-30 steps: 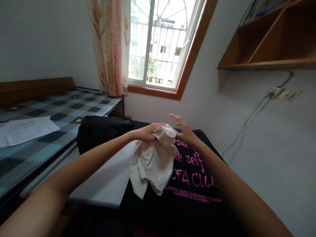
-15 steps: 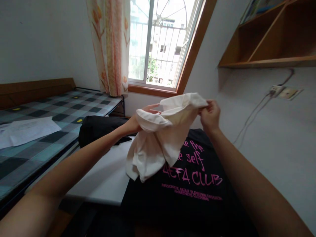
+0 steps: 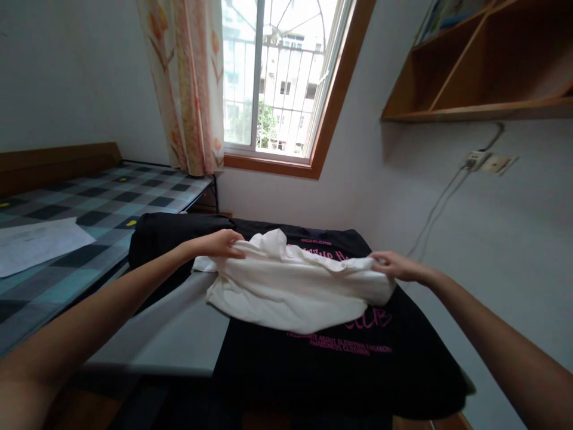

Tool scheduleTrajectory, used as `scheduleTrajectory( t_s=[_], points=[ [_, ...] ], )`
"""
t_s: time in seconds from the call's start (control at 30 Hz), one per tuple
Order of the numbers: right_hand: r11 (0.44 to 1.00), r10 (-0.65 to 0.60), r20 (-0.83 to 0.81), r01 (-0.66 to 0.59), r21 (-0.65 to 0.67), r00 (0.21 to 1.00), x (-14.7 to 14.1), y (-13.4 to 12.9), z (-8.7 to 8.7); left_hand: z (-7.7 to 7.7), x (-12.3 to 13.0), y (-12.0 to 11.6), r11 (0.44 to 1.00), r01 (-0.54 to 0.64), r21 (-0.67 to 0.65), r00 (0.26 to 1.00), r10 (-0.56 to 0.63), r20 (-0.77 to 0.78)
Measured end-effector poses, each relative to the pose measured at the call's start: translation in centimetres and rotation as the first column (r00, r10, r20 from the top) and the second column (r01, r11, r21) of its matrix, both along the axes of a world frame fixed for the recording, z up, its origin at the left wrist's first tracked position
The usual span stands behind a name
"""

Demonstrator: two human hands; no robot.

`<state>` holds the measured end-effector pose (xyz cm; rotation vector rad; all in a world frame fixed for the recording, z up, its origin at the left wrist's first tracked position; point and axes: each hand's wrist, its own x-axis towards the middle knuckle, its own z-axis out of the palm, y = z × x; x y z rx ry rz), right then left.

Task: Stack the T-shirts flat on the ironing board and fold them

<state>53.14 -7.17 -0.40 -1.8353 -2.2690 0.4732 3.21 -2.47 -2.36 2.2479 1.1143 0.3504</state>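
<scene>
A white cloth garment (image 3: 290,289) is stretched sideways between my two hands, low over the table. Its exact kind does not show. My left hand (image 3: 225,243) grips its upper left edge, while my right hand (image 3: 394,266) pinches the upper right end. Beneath it a black garment with pink lettering (image 3: 340,376) lies spread out, and the white cloth covers part of the print. Past my left forearm rests a dark bundle of cloth (image 3: 179,230).
The white tabletop (image 3: 174,334) shows at left. Beside it stands a bed with a checked cover (image 3: 147,185), papers (image 3: 45,242) on it. A curtained window (image 3: 286,83) is ahead. A wooden shelf (image 3: 456,110) and a wall socket with cables (image 3: 477,160) are at right.
The white garment has come down from mid-air to just over the black one and is drawn out wider. My hands have moved lower and farther apart.
</scene>
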Motion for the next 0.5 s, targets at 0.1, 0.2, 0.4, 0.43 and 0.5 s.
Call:
scheduleTrajectory(
  t_s=[0.1,0.2,0.4,0.43,0.5],
  points=[
    [0.922,0.117,0.102,-0.070,-0.381,0.988,-0.2,-0.5,-1.2,-0.5,-0.3,-0.1,0.990,0.060,-0.132,0.979,-0.084,-0.188],
    [0.946,0.160,0.071,-0.133,-0.295,0.984,-1.8,-1.0,-1.5,-1.0,-0.5,-0.6,0.980,0.137,-0.144,0.954,-0.170,-0.247],
    [0.918,0.304,0.181,-0.236,-0.319,0.935,-5.5,-3.5,-4.3,-1.9,-0.5,-3.0,0.986,0.161,0.040,0.925,-0.136,-0.356],
    [0.926,0.304,0.245,-0.225,-0.302,0.921,-5.9,-3.9,-4.8,-1.8,-0.5,-3.3,0.987,0.150,0.058,0.921,-0.118,-0.371],
    [0.948,0.290,0.306,-0.227,-0.224,0.907,-6.5,-4.4,-5.3,-1.4,-0.5,-3.7,0.992,0.101,0.073,0.917,-0.065,-0.394]
  ],
)
